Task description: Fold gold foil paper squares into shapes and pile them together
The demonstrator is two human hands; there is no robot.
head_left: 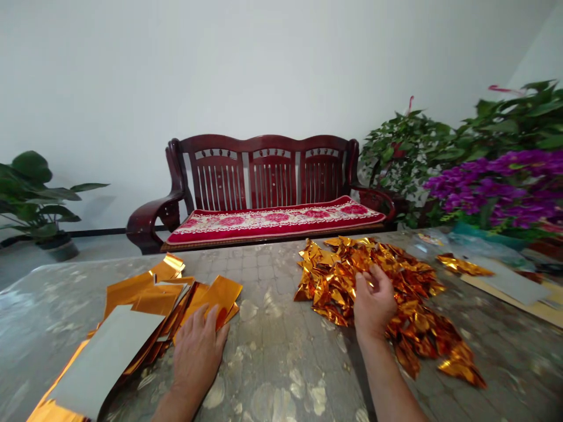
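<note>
My left hand (200,346) lies with its fingers stretched out over the near edge of some loose gold foil paper sheets (224,291). More of these sheets are stacked to its left, and a pale grey-white paper (108,351) lies face up on top. At the right, my right hand (375,302) is over a heap of folded gold foil paper pieces (334,287), shiny and pointed at the ends. Its thumb and fingers are curled together among them; what they hold, if anything, cannot be made out.
Both piles lie on a patterned grey table cover (272,351). Folded foil (464,265), flat papers (510,281) and clear plastic sit at the right, beside purple flowers (497,187). A dark red wooden bench (272,176) stands behind, with a potted plant (39,193) at left.
</note>
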